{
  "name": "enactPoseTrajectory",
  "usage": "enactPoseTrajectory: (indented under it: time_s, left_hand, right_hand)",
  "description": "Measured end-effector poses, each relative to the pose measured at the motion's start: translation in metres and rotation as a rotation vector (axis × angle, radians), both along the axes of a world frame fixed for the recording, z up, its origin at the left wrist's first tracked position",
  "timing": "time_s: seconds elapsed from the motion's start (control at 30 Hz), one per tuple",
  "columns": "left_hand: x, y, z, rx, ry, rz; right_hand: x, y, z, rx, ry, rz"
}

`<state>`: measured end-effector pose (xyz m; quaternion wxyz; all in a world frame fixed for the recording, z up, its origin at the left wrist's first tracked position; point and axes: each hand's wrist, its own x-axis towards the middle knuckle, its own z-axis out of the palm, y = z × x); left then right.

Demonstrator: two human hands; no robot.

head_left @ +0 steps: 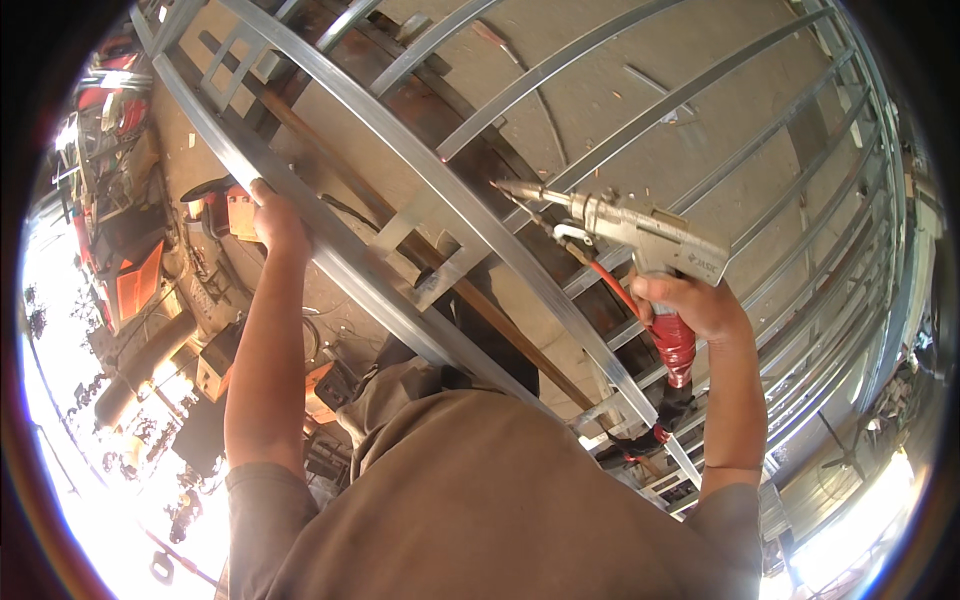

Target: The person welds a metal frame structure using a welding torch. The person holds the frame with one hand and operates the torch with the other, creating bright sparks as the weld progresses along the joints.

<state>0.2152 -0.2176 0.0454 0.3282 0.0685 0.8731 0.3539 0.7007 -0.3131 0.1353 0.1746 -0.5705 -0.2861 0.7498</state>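
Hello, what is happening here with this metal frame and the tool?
A person works at a large grey metal frame of bars. The left hand grips one long bar of it. The right hand holds a grey pistol-shaped torch with a red handle; its pointed nozzle is close to a diagonal bar near a small bracket.

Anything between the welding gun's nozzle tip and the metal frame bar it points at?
Nothing visible. The silver pistol-shaped welding gun in the right hand has its tip right by the long galvanized steel frame bar; left hand grips another bar well aside.
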Motion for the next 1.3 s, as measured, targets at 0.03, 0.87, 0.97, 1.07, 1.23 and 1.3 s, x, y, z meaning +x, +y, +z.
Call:
enactPoseTrajectory:
  time_s: [0.03,0.87,0.97,1.07,1.23,1.3]
  left_hand:
    - [0.001,0.0,0.001,-0.022,0.014,-0.007]
    - [-0.001,0.001,0.0,0.033,-0.001,-0.092]
    - [-0.003,0.002,-0.001,0.03,-0.014,-0.098]
    - [-0.003,0.002,-0.003,0.003,0.011,-0.079]
    - [-0.002,0.002,-0.001,0.008,0.003,-0.08]
    - [-0.001,0.001,0.0,0.009,0.0,-0.076]
  right_hand:
    - [0.007,-0.007,0.0,-0.022,-0.006,0.007]
    - [0.012,-0.04,-0.011,-0.041,0.048,0.021]
    - [0.012,-0.039,-0.009,-0.063,0.039,0.023]
    - [0.013,-0.039,-0.007,-0.062,0.041,0.023]
    - [0.015,-0.04,-0.007,-0.069,0.039,0.024]
    - [0.015,-0.042,-0.008,-0.075,0.028,0.029]
